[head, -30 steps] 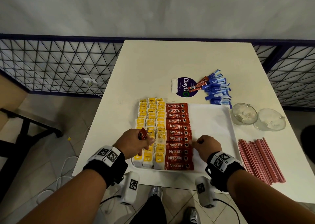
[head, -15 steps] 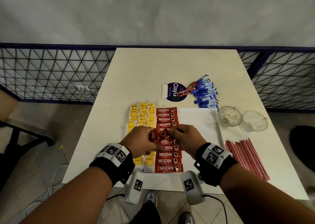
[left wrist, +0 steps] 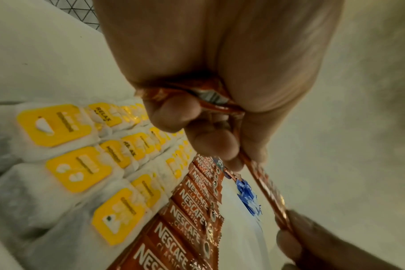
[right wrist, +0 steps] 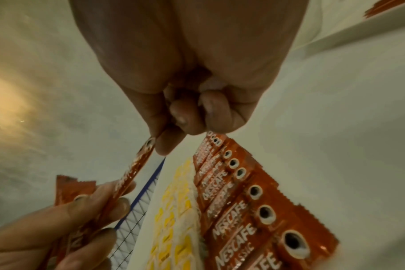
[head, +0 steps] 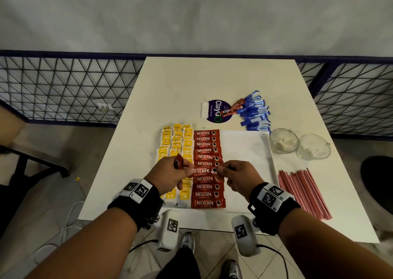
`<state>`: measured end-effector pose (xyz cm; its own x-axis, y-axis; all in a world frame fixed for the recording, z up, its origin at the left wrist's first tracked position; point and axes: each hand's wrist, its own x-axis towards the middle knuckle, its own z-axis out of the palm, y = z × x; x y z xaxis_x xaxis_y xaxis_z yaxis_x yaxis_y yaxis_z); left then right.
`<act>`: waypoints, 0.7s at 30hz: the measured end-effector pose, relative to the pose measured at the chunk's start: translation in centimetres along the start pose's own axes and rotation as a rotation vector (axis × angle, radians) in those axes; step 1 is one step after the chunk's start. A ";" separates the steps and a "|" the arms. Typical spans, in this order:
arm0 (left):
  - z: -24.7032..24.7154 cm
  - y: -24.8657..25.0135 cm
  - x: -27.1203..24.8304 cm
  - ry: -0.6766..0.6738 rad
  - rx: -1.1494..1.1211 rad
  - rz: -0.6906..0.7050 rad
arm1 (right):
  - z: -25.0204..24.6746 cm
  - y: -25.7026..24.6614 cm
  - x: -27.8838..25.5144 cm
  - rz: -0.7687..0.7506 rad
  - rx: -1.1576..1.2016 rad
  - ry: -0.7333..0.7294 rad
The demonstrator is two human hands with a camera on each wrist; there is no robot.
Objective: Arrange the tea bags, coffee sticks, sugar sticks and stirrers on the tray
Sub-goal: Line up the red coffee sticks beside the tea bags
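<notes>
Head view: both hands share one coffee stick (head: pixel 204 171), held just above the red column on the tray (head: pixel 246 149). Left hand (head: pixel 170 174) pinches its left end and keeps a spare stick (head: pixel 179 161) tucked in curled fingers, poking up. Right hand (head: pixel 236 177) pinches the right end between thumb and forefinger, other fingers curled empty.

Key relation: the held stick's long axis runs left-right, parallel to the laid coffee sticks (head: pixel 207 168), over the middle of that column. So it likely only needs lowering straight down, no rotation. Whether it touches the sticks below is hard to tell from here; the left wrist view shows it edge-on (left wrist: pixel 266 190) and seemingly clear of the row.

Outward: tea bags (head: pixel 176 144) fill the tray's left side, touching the coffee column. Tray's right half is bare. Sugar sticks (head: pixel 255 114) lie on the counter (head: pixel 212 79) beyond the tray; stirrers (head: pixel 302 191) lie right of it, nearer the right hand. Two glass bowls (head: pixel 297 146) sit between.
</notes>
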<state>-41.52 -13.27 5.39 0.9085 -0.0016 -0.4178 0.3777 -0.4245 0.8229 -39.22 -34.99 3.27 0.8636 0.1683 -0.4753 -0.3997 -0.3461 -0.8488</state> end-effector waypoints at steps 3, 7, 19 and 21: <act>-0.9 -1.1 0.0 0.119 -0.022 -0.032 | -0.7 1.6 -0.2 0.070 0.021 0.024; -1.9 -2.6 -0.1 0.182 -0.023 -0.066 | -0.9 3.6 0.0 0.140 -0.140 0.011; -3.3 -3.9 -0.4 0.160 -0.001 -0.076 | 1.1 3.6 1.3 0.188 -0.489 0.073; -3.4 -3.9 -0.4 0.158 -0.001 -0.077 | 1.2 3.6 1.4 0.201 -0.538 0.066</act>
<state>-42.71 -8.50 3.62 0.8937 0.1730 -0.4140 0.4473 -0.4166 0.7914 -39.79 -34.86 -0.72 0.8111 -0.0011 -0.5849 -0.3600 -0.7890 -0.4978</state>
